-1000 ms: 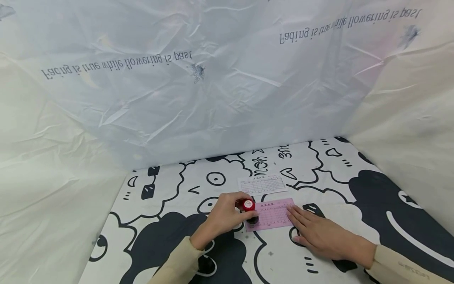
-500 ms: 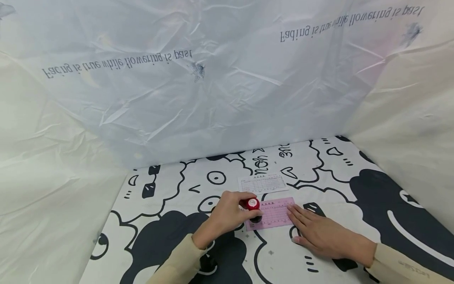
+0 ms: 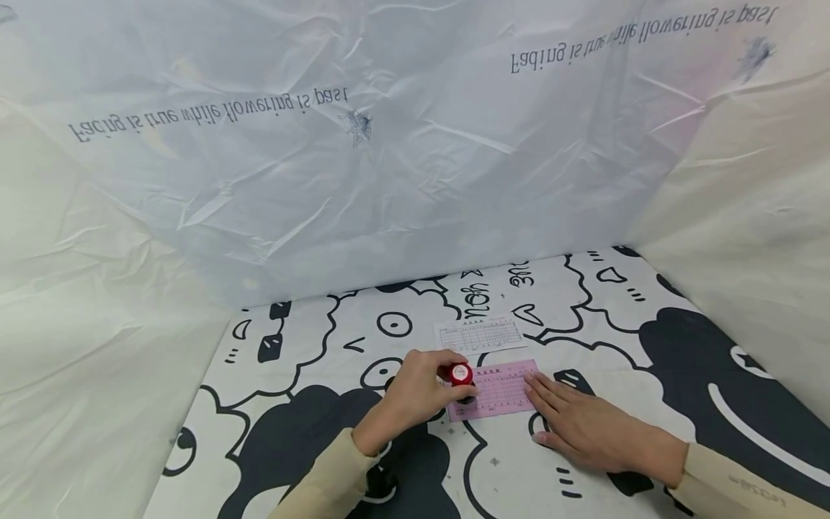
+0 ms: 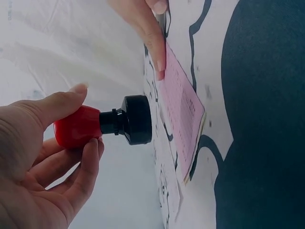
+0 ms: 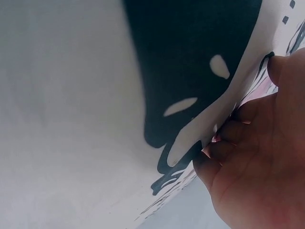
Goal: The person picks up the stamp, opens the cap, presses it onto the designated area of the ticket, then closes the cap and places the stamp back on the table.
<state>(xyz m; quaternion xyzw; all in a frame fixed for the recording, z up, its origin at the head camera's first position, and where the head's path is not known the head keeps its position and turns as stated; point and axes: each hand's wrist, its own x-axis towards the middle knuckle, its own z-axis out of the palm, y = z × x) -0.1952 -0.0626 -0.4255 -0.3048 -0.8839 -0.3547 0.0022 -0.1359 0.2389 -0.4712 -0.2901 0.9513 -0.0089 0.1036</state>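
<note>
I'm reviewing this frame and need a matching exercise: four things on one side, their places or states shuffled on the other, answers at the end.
Things
1. red-handled stamp
2. pink form
3. white form
4. right hand

Places or states
A. Has its fingertips on pink paper
B. Lies just beyond the pink form
C. Held in the left hand
D. Lies under the right hand's fingertips

Pairs: 1-C, 2-D, 3-B, 4-A
</note>
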